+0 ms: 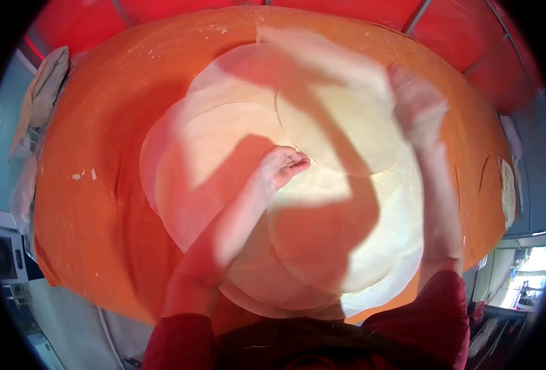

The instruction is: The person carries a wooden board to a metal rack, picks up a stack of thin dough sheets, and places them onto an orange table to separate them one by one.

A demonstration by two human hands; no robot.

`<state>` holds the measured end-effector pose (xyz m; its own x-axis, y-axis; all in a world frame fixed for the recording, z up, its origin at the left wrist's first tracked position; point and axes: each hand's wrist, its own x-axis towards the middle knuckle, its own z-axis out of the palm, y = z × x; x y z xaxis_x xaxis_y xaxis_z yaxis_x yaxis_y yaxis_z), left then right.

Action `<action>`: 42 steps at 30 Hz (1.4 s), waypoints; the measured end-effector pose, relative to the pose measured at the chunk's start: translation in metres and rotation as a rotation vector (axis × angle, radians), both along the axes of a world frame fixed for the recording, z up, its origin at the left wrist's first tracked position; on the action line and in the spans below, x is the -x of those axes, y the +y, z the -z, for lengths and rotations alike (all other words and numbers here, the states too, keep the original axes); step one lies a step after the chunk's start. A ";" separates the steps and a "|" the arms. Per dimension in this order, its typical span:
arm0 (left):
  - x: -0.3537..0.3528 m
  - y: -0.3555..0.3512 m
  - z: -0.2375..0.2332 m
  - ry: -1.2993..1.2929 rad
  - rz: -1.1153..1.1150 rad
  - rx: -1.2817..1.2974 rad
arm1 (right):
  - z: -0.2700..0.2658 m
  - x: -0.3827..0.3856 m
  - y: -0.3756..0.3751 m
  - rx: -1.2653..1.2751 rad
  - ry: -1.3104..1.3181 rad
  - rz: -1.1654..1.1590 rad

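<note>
Several thin, round, pale dough sheets (223, 139) overlap in a wide spread on an orange cloth. My left hand (285, 165) is over the middle of the spread, its thumb and fingers pinched together at the edge of one sheet. Whether that edge is between the fingertips is hidden. On the right, my right hand (418, 102) is smeared by motion. A blurred, lifted dough sheet (328, 55) stretches from it toward the far side, and the hand appears closed on its edge. Shadows of my arms fall across the sheets.
The orange cloth (88, 203) covers a large rounded table, with small white scraps (85, 175) at left. Folded pale cloth or sheets (41, 98) hang at the left edge, another pale piece (507, 191) at the right edge. Red panels (340, 12) stand behind.
</note>
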<state>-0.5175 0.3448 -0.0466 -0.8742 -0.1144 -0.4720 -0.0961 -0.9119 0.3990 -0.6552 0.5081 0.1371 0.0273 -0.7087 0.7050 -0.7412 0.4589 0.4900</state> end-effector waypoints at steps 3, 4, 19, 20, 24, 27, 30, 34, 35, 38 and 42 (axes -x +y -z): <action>0.010 0.004 -0.013 -0.081 0.029 0.106 | 0.103 0.005 0.017 -0.126 -0.265 -0.076; 0.011 0.003 -0.011 -0.060 0.055 0.138 | 0.143 0.014 0.027 -0.184 -0.290 0.027; 0.022 0.008 -0.012 0.335 0.096 0.168 | 0.155 -0.052 0.034 -0.131 -0.659 0.039; 0.022 0.009 -0.012 0.346 0.084 0.169 | 0.149 -0.054 0.034 -0.141 -0.648 0.041; 0.016 0.013 -0.010 0.405 0.057 0.119 | 0.137 -0.051 0.028 -0.185 -0.701 -0.016; 0.011 0.014 -0.017 0.260 0.072 0.259 | 0.152 -0.035 0.033 -0.204 -0.686 -0.068; -0.019 0.021 -0.020 -0.150 -0.042 0.808 | 0.148 -0.008 0.051 -0.488 -0.747 0.111; -0.093 0.032 -0.034 -0.412 0.105 0.753 | 0.099 -0.055 0.079 -0.541 -1.008 0.022; -0.105 0.034 -0.031 -0.391 0.078 0.727 | 0.101 -0.076 0.091 -0.422 -1.142 -0.222; -0.126 0.039 -0.019 -0.345 0.057 0.633 | 0.122 -0.142 0.109 -0.531 -0.853 0.002; -0.143 0.038 -0.010 -0.372 0.327 0.408 | 0.129 -0.206 0.112 -0.440 -0.835 0.142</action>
<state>-0.3744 0.3824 -0.0370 -0.6807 -0.1041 -0.7251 -0.5422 -0.5940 0.5943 -0.4497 0.6197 0.0080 -0.4712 -0.8728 0.1274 -0.8811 0.4725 -0.0218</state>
